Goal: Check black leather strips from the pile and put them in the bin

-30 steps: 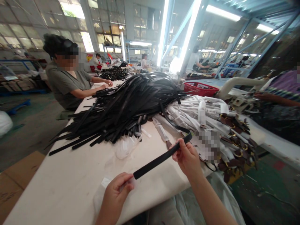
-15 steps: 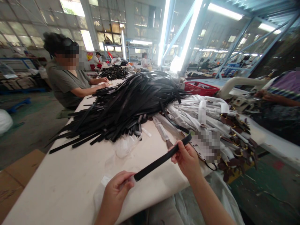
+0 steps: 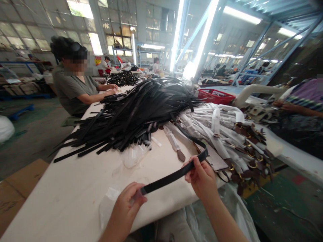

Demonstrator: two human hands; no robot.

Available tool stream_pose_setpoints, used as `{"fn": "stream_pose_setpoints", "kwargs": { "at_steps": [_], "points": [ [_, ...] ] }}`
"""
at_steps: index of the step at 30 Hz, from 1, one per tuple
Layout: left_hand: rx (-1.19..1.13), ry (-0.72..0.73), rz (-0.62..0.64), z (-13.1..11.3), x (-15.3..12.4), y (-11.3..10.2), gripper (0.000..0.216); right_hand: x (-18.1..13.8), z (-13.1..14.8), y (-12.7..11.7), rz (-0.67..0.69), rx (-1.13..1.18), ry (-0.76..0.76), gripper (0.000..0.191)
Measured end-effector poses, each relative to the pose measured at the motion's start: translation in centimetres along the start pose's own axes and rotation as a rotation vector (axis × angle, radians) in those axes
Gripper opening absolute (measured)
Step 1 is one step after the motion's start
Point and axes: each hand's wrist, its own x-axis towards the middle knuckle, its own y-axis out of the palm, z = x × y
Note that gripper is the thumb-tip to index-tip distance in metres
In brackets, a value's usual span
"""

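Observation:
My right hand [image 3: 202, 176] is closed on a black belt strap [image 3: 171, 177] a little above the near edge of the white table [image 3: 75, 188]. The strap's free end points at my left hand [image 3: 128, 201], whose thumb and fingers pinch a clear plastic sleeve [image 3: 111, 198] lying on the table, right at the strap's tip. Behind my right hand the strap loops back towards a big heap of black straps [image 3: 136, 114]. To the right of that heap lies a pile of belts wrapped in white sleeves [image 3: 222, 131] with brown ends and gold buckles.
A seated person in a grey shirt [image 3: 73, 87] works at the table's far left side. Another person's arm [image 3: 300, 107] rests at the right. A red basket [image 3: 215, 95] stands behind the piles. Cardboard [image 3: 15, 188] lies on the floor at the left.
My right hand has slid the strap a little left and down, so its tip now meets the sleeve in my left hand. The view has shifted slightly.

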Motion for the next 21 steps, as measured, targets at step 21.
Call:
{"fn": "stream_pose_setpoints", "kwargs": {
  "at_steps": [21],
  "points": [
    [0.131,0.119,0.215,-4.8,1.5,1.1,0.045,-4.0,-3.4,3.1,0.295,-0.144,0.268,0.043]
  ]
}}
